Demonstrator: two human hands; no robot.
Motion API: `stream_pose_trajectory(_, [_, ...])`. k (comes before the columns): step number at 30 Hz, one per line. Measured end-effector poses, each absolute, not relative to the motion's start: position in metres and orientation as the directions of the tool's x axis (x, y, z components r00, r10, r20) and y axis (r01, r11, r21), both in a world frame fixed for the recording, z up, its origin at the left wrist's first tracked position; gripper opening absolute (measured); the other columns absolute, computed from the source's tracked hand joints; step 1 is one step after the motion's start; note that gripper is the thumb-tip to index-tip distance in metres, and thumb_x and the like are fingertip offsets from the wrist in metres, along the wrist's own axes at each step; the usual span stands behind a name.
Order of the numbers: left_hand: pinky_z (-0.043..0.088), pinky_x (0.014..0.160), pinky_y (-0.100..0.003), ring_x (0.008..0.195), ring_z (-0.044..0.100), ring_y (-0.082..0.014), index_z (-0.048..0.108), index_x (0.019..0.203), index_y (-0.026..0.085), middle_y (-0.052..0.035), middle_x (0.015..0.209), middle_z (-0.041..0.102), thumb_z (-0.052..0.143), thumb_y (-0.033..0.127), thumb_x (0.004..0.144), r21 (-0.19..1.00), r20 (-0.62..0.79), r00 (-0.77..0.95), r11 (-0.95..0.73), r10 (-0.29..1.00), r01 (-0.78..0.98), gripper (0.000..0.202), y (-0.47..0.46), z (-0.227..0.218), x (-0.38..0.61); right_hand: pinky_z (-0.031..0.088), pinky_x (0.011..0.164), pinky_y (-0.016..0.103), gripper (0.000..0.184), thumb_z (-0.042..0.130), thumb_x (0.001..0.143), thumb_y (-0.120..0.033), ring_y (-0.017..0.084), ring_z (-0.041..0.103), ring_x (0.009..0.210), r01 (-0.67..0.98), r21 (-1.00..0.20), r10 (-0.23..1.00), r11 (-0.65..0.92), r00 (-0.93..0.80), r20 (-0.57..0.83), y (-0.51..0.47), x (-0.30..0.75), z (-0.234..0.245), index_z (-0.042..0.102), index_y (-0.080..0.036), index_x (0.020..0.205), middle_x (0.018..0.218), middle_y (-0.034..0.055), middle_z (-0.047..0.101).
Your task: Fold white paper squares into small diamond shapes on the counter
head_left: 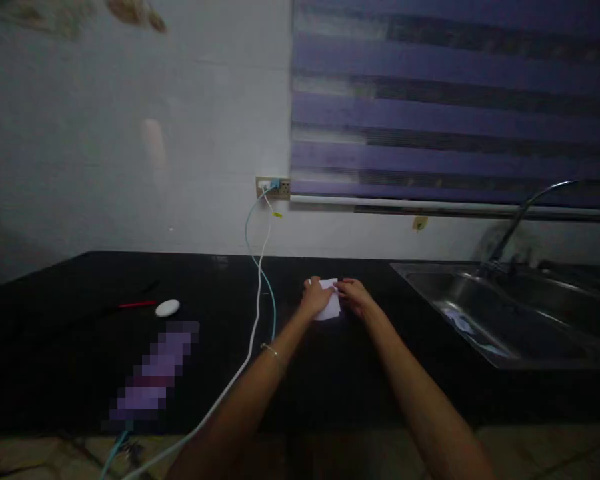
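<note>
Paper (330,303): small white sheet, middle of the frame, flat on the dark worktop (55,360).
Left hand (314,298): fingers pressed on its left edge — pinning it.
Right hand (354,297): pinching the right edge — likely creasing.
Cables (257,303): just left.

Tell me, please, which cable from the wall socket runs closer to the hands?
The light blue cable; it runs just right of the white cable, nearer the left hand.

Viewpoint: your head camera, above the bench (55,347) edge.
Facing: forward and down, towards the wall (130,167).
Nearness: close; your left hand (316,298) and right hand (354,297) sit mid-frame.
</note>
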State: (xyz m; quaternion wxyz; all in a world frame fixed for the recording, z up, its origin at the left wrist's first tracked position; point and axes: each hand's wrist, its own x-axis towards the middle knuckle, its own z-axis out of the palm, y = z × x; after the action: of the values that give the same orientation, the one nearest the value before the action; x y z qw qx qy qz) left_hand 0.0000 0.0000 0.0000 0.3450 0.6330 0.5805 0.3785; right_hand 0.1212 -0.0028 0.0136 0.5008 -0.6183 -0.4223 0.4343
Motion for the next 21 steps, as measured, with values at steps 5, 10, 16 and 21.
stream_pose_trajectory(5, [0.039,0.093,-0.031,0.117,0.049,-0.0271,0.046,0.124,0.008,-0.0209,0.129,0.046,0.06,0.032,0.08,0.923,0.068,0.016,-0.069,0.998,0.379,0.051,0.01,-0.002,-0.001,0.049,0.059,0.025,0.057,0.076,0.061,-0.018,0.019,0.063,0.072,0.327,-0.937,0.953,-0.122,0.303,-0.019,-0.002,0.133,0.003,0.05,-0.013,0.112,0.087,0.0082,0.065])
stream_pose_trajectory(10, [0.043,0.088,-0.033,0.103,0.055,-0.0235,0.051,0.111,0.011,-0.0161,0.115,0.054,0.061,0.028,0.08,0.929,0.102,0.135,-0.143,0.986,0.342,0.038,0.021,-0.028,-0.013,0.051,0.072,0.03,0.065,0.076,0.059,-0.013,0.024,0.063,0.087,0.596,-0.795,0.944,-0.111,0.315,0.104,0.01,0.172,-0.004,0.049,-0.012,0.119,0.099,0.0135,0.066])
stream_pose_trajectory(16, [0.046,0.079,-0.03,0.092,0.056,-0.0191,0.051,0.103,0.014,-0.0124,0.11,0.047,0.061,0.032,0.081,0.863,0.252,0.223,-0.323,0.942,0.388,0.03,0.007,-0.03,-0.03,0.051,0.074,0.033,0.043,0.074,0.064,-0.021,0.03,0.064,0.094,0.837,-0.508,0.956,-0.204,0.281,0.08,0.014,0.226,0.0,0.063,-0.009,0.104,0.1,0.0175,0.066])
stream_pose_trajectory(21, [0.047,0.068,-0.03,0.07,0.053,-0.0126,0.043,0.108,0.017,-0.0085,0.105,0.044,0.056,0.046,0.083,0.849,0.205,0.256,-0.302,0.945,0.434,0.041,0.0,-0.022,-0.031,0.051,0.069,0.03,0.037,0.068,0.07,-0.02,0.03,0.065,0.095,0.872,-0.392,0.944,-0.292,0.329,0.029,0.007,0.251,-0.004,0.065,-0.008,0.104,0.1,0.0201,0.067])
